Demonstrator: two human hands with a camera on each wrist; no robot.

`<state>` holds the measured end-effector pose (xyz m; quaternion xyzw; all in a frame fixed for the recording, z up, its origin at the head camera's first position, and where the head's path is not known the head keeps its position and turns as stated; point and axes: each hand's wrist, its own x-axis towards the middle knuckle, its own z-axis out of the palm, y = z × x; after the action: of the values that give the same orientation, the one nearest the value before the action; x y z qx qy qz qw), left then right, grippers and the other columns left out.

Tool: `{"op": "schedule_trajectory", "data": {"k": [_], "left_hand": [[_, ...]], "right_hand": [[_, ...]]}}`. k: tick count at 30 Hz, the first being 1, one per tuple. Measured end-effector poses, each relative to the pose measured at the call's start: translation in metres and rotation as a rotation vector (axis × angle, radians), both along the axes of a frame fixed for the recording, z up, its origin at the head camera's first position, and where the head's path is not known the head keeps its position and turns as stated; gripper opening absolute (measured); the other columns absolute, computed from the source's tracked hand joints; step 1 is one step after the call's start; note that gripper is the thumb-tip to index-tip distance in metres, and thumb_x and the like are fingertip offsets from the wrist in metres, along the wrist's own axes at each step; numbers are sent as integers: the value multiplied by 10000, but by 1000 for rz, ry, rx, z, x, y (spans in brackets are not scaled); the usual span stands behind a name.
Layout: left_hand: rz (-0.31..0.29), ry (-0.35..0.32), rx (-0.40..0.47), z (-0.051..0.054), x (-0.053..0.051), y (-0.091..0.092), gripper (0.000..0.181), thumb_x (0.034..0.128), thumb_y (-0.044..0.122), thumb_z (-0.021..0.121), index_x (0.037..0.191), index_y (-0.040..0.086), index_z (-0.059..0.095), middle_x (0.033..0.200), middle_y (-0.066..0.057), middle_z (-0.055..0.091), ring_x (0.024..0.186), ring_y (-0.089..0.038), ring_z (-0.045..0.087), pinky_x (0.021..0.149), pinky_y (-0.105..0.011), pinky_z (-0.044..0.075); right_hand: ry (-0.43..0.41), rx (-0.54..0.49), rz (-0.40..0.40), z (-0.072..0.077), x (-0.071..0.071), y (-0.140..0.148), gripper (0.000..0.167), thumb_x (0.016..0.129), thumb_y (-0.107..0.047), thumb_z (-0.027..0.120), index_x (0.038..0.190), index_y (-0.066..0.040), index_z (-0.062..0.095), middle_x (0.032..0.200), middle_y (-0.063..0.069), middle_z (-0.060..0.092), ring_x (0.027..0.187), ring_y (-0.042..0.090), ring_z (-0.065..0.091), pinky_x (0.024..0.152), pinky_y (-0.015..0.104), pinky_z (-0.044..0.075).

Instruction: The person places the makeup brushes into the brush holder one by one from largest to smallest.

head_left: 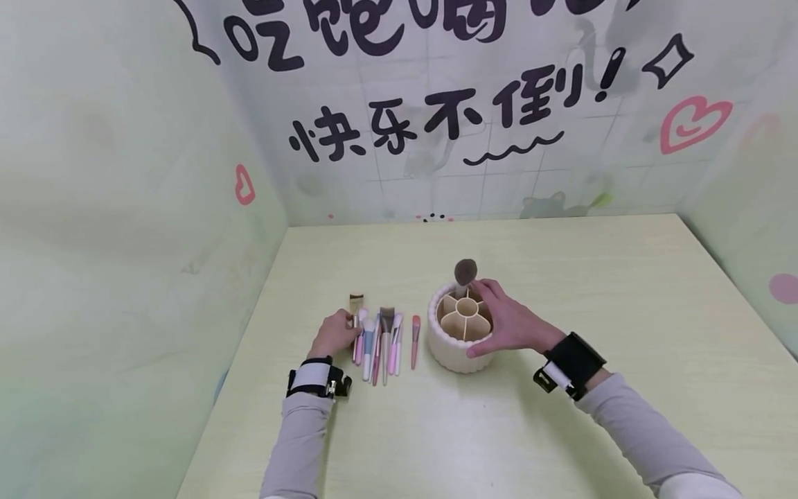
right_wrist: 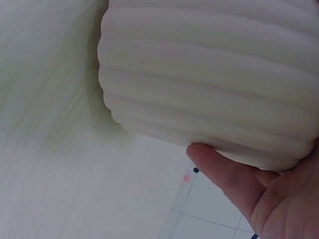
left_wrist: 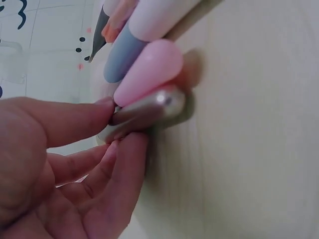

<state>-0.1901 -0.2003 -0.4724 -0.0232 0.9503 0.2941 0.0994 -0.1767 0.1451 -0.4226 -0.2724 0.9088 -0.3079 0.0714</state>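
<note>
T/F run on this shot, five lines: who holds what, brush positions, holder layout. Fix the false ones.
1. The left-hand grip pinches a slim makeup brush. True.
2. The right-hand grip holds the ribbed cream brush holder. True.
3. Every brush lies flat. False: a fluffy dark-headed brush stands in the far side of the ribbed cream brush holder.
4. The holder has a round middle compartment with others around it. True.
5. The loose brush nearest the holder touches its wall. False: that coral brush lies to the holder's left, with a gap between.
</note>
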Motion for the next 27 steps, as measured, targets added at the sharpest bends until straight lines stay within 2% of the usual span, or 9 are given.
{"op": "schedule_trajectory", "data": {"k": [7,18,22,27], "left_hand": [[0,20,11,-5,-3,-1,372,840,127,587,1113,-107,492,814,-145,605,658,-201,545,543,-271,426],[16,24,51,-5,-4,2,358,852,109,526,1136,-104,476,771,-122,580,605,-170,509,492,-236,390],[39,34,86,1,-3,4,374,862,93,512,1175,-101,446,825,-152,578,624,-180,524,501,-245,416],[51,59,158,13,-2,9,394,876,71,503,1218,-96,399,913,-193,583,618,-183,572,518,-259,452]], "right_hand": [[-19,-3,-6,0,-1,1,1195,529,-624,753,1427,-78,184,1405,93,224,1098,283,493,846,456,461],[-31,-17,-10,1,-2,2,1200,530,-617,757,1432,-78,177,1409,87,220,1095,270,494,850,440,459],[-25,-12,-14,0,-2,2,1201,530,-627,750,1432,-78,177,1411,89,219,1087,270,499,839,439,463],[-7,-4,-11,0,-2,2,1208,526,-635,747,1435,-84,173,1407,95,226,1044,276,521,803,436,474]]}}
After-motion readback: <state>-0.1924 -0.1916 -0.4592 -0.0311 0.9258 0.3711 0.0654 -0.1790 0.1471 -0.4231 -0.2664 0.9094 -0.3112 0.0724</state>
